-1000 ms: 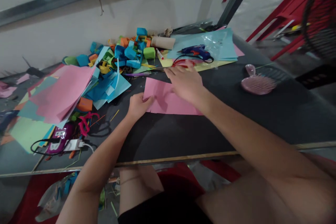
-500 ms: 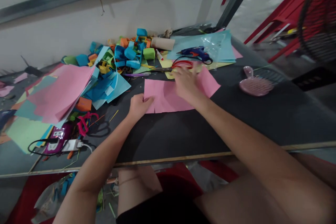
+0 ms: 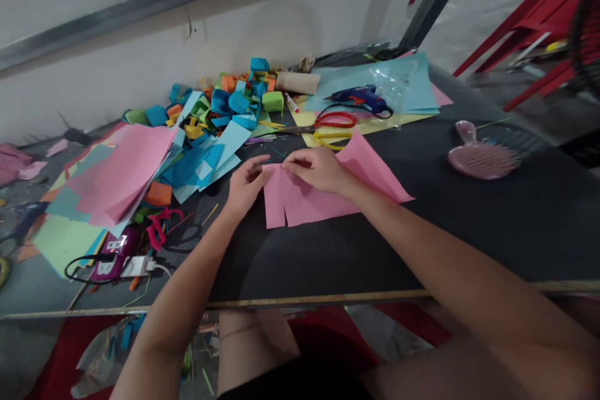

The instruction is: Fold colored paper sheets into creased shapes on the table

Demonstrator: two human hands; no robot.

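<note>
A sheet of pink paper [image 3: 323, 203] lies on the dark table in front of me, its right corner lifted and a slit running up from its lower edge near the left end. At the top left corner of the sheet, the thumb and fingers of my left hand [image 3: 244, 186] close on the narrow strip beside the slit. My right hand [image 3: 319, 170] pinches the upper edge just right of there, its fingertips curled over the paper. Beyond the sheet lie scissors [image 3: 335, 120] with one red and one yellow handle loop.
Folded coloured paper pieces [image 3: 234, 100] are heaped at the back, near a cardboard tube [image 3: 298, 82] and a blue glue gun [image 3: 360, 98]. Loose sheets [image 3: 126, 169] and a purple device [image 3: 116, 253] sit left. A pink hairbrush [image 3: 482, 159] lies right.
My right hand has moved left from near the scissors to the paper's upper edge. My left hand has shifted up to the top corner. The slit now gapes wider.
</note>
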